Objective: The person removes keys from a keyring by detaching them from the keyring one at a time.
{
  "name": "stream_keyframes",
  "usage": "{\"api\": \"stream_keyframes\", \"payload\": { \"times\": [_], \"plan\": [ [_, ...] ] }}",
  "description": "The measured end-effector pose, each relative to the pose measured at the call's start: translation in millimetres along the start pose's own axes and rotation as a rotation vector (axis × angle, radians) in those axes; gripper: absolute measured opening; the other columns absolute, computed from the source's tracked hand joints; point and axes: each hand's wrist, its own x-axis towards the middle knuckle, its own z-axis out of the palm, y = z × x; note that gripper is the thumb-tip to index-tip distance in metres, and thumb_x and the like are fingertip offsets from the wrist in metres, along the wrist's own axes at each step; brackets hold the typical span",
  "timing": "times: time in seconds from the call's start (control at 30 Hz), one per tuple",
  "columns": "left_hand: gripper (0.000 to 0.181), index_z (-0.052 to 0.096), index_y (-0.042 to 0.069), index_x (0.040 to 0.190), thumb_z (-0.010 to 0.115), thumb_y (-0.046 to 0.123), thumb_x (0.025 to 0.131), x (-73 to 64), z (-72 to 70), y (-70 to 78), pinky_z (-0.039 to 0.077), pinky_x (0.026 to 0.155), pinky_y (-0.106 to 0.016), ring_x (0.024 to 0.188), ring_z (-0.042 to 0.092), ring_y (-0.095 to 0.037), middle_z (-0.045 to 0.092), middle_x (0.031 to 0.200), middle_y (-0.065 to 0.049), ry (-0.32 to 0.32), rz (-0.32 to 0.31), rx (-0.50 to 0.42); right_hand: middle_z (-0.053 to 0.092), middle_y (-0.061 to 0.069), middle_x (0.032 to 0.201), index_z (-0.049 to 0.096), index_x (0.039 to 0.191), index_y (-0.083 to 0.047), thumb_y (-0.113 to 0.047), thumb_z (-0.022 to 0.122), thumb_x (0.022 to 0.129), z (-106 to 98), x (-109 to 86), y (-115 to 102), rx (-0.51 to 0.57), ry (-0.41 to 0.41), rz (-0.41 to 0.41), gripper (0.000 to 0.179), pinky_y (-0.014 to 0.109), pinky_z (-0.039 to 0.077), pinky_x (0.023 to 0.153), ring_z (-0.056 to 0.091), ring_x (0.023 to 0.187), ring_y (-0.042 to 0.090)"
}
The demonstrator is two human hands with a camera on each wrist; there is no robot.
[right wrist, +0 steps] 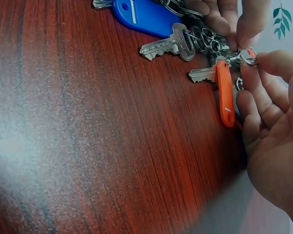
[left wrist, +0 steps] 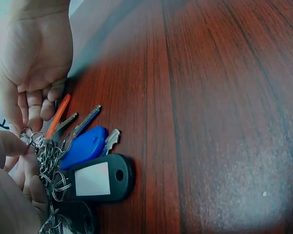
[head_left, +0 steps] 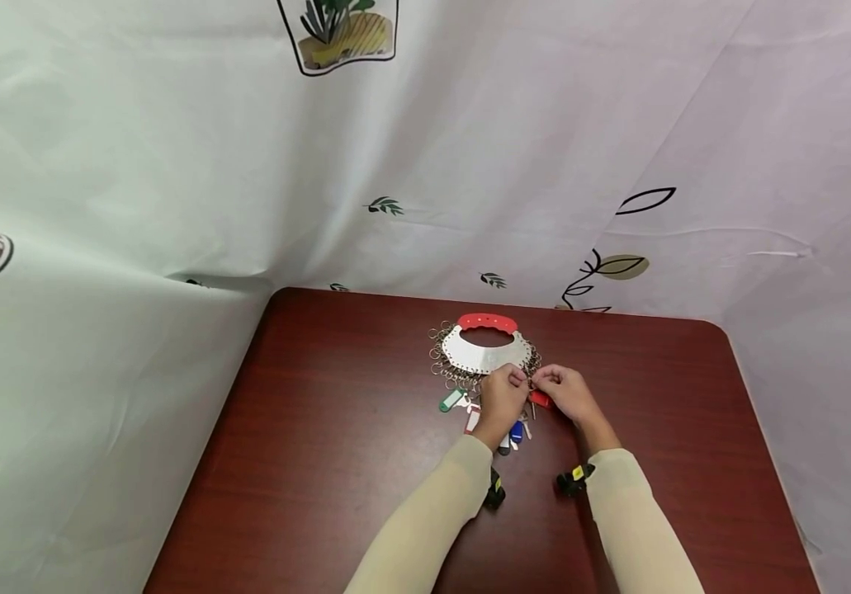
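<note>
A white plate (head_left: 486, 356) with a red handle (head_left: 488, 321) lies on the table, small metal rings all along its curved edge. At its lower right side, both hands meet over a split key ring (right wrist: 248, 57). My right hand (head_left: 569, 396) pinches this ring between thumb and forefinger. My left hand (head_left: 503, 400) pinches it from the other side, fingertips close to the right hand's. Beside the ring hang an orange-red key tag (right wrist: 225, 95) and a key (right wrist: 202, 74). A blue tag (left wrist: 85, 147) and a black tag (left wrist: 103, 178) lie just below the hands.
A green tag (head_left: 452, 400) and a red-edged white tag (head_left: 473, 419) lie left of the left hand, with several keys among the tags. Patterned white cloth (head_left: 425, 165) stands behind the brown table (head_left: 306, 462). Both wrists carry black devices (head_left: 572, 480).
</note>
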Motion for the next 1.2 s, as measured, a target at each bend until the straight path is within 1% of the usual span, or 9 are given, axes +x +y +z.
{"api": "stream_keyframes", "payload": {
  "times": [0.37,0.47,0.53,0.63,0.7,0.8,0.93,1.07,1.2],
  "plan": [
    [0.013,0.070,0.014,0.076,0.079,0.008,0.083,-2.4,2.8,3.0,0.049,0.060,-0.019,0.062,0.059,-0.003,0.070,0.069,0.004,-0.007,-0.008,0.061,0.073,0.009,0.094,0.072,0.103,0.001,-0.015,0.066,0.100,-1.8,-1.9,0.7,-0.031,0.002,-0.005,0.018,0.025,0.046,0.072,0.058,0.081,0.014],
    [0.014,0.069,0.014,0.076,0.078,0.006,0.084,-2.6,2.5,2.1,0.048,0.060,-0.018,0.062,0.059,-0.003,0.070,0.070,0.005,-0.009,0.012,0.084,0.073,0.007,0.091,0.073,0.102,-0.002,-0.018,0.067,0.099,0.1,-3.3,1.4,-0.057,0.002,-0.004,0.017,0.026,0.046,0.071,0.058,0.078,0.013],
    [0.014,0.069,0.014,0.076,0.077,0.005,0.084,-2.6,1.8,1.3,0.048,0.060,-0.017,0.062,0.060,-0.002,0.071,0.070,0.004,-0.017,0.048,0.101,0.073,0.006,0.090,0.073,0.101,-0.002,-0.018,0.067,0.099,1.0,-4.3,2.2,-0.075,0.002,-0.009,0.017,0.026,0.047,0.071,0.059,0.078,0.013],
    [0.012,0.070,0.012,0.079,0.077,0.006,0.086,-2.7,1.0,0.7,0.047,0.059,-0.015,0.063,0.061,-0.003,0.071,0.072,0.003,-0.037,0.094,0.125,0.073,0.008,0.090,0.074,0.101,-0.002,-0.016,0.068,0.099,1.3,-5.5,3.0,-0.077,0.006,-0.020,0.016,0.026,0.047,0.072,0.059,0.078,0.014],
    [0.010,0.071,0.011,0.080,0.077,0.007,0.086,-3.1,1.5,1.1,0.046,0.059,-0.015,0.063,0.061,-0.003,0.072,0.073,0.002,-0.045,0.105,0.135,0.074,0.010,0.091,0.074,0.101,-0.001,-0.015,0.067,0.099,0.7,-6.2,3.5,-0.082,0.013,-0.034,0.016,0.027,0.047,0.072,0.059,0.079,0.015],
    [0.009,0.070,0.011,0.081,0.078,0.007,0.084,-3.8,3.1,3.3,0.046,0.058,-0.015,0.063,0.060,-0.003,0.071,0.072,0.003,-0.051,0.066,0.133,0.074,0.011,0.092,0.074,0.100,0.000,-0.013,0.067,0.099,0.1,-7.1,3.0,-0.076,0.028,-0.043,0.015,0.026,0.047,0.072,0.059,0.079,0.015],
    [0.011,0.070,0.010,0.079,0.080,0.005,0.081,-4.2,3.3,6.0,0.045,0.057,-0.016,0.061,0.060,-0.005,0.071,0.070,0.002,-0.025,0.031,0.136,0.074,0.011,0.092,0.074,0.100,0.001,-0.012,0.067,0.099,1.0,-7.1,1.8,-0.061,0.036,-0.046,0.015,0.025,0.047,0.070,0.059,0.079,0.014],
    [0.011,0.070,0.009,0.079,0.080,0.005,0.082,-3.9,1.9,6.0,0.046,0.057,-0.016,0.061,0.062,-0.006,0.072,0.070,0.001,-0.004,0.043,0.129,0.075,0.012,0.095,0.074,0.101,0.002,-0.012,0.067,0.099,2.0,-7.0,-0.6,-0.050,0.038,-0.038,0.015,0.023,0.047,0.072,0.060,0.081,0.014],
    [0.011,0.070,0.009,0.081,0.079,0.005,0.085,-4.2,1.7,4.1,0.048,0.058,-0.014,0.065,0.066,-0.005,0.074,0.075,-0.001,-0.024,0.039,0.080,0.075,0.014,0.096,0.074,0.101,0.003,-0.011,0.067,0.098,2.3,-7.4,-3.0,-0.032,0.042,-0.030,0.016,0.022,0.047,0.073,0.060,0.082,0.013]
  ]
}}
